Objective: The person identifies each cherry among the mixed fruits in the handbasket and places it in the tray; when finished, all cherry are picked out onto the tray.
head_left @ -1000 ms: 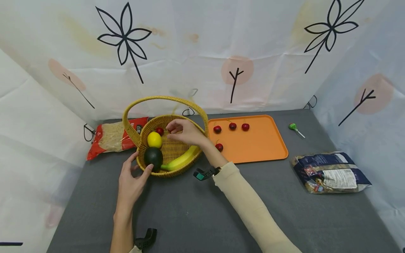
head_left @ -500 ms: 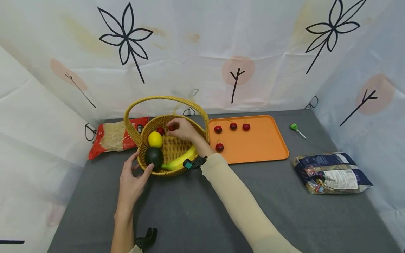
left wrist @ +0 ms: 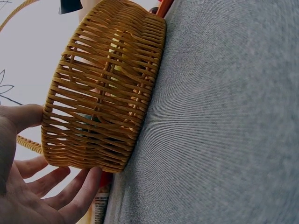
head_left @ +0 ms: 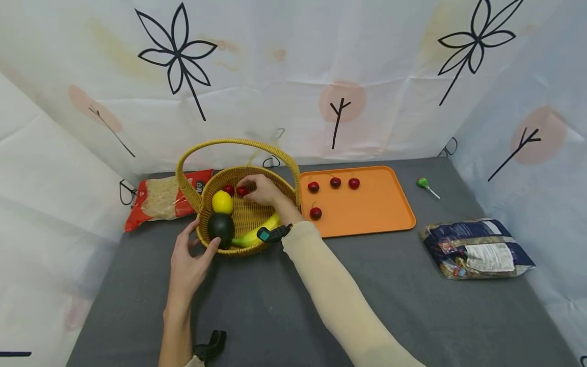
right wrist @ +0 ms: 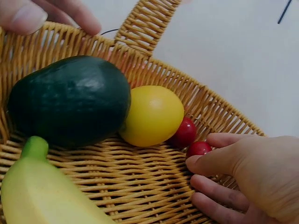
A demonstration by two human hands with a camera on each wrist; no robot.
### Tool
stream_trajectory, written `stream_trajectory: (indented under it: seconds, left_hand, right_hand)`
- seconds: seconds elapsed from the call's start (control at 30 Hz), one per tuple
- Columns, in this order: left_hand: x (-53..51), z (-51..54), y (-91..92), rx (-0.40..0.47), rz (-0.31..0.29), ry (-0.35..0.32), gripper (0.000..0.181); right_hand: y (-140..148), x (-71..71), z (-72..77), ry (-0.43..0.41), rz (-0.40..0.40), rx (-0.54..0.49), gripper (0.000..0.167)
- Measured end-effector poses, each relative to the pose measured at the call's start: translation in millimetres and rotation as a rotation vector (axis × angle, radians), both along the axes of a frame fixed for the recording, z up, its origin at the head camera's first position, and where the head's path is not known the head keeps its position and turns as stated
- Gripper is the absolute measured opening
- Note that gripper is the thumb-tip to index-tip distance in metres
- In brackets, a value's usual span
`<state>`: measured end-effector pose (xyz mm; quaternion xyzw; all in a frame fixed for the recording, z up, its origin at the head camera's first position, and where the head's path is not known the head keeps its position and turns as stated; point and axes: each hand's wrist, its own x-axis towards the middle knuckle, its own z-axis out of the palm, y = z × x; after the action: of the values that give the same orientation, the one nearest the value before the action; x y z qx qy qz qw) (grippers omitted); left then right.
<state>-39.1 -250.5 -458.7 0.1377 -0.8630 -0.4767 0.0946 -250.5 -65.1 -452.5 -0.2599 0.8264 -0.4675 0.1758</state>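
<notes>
A yellow wicker basket [head_left: 249,216] holds a dark green fruit [head_left: 220,228], a yellow fruit [head_left: 222,202], a banana [head_left: 254,236] and a red cherry [head_left: 228,190]. Inside it, my right hand [head_left: 265,192] pinches another cherry [head_left: 242,190] between thumb and finger; the right wrist view shows this cherry [right wrist: 199,148] close beside the first one [right wrist: 183,132]. My left hand [head_left: 189,262] grips the basket's near left rim, its thumb [left wrist: 28,115] on the rim and its fingers against the woven wall [left wrist: 100,88].
An orange tray [head_left: 367,209] with several cherries stands right of the basket. Behind the basket at left lies a red food bag [head_left: 160,200]. Farther right are a green lollipop [head_left: 423,182] and a dark blue bag [head_left: 479,250]. The basket's handle [head_left: 236,141] arches above it.
My right hand has moved left inside the basket, bringing its cherry close to the other one by the yellow fruit. My left hand has stayed on the rim.
</notes>
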Motion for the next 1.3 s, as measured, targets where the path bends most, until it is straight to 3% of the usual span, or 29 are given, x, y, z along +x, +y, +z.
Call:
stream_trajectory:
  seconds: [0.83,1.13,1.3]
  left_hand:
    - [-0.6,1.0,0.3,0.014,0.005,-0.004,0.076]
    - [0.4,0.5,0.0,0.022,-0.002,0.006,0.076]
    - [0.5,0.0,0.0,0.017,-0.005,0.015,0.075]
  right_hand:
    - [-0.5,-1.4,-0.9,-0.021,0.176,0.096,0.039]
    - [0.2,-0.1,0.0,-0.030,0.177,0.085,0.035]
    - [4.3,3.7,5.8,-0.041,0.169,-0.013,0.036]
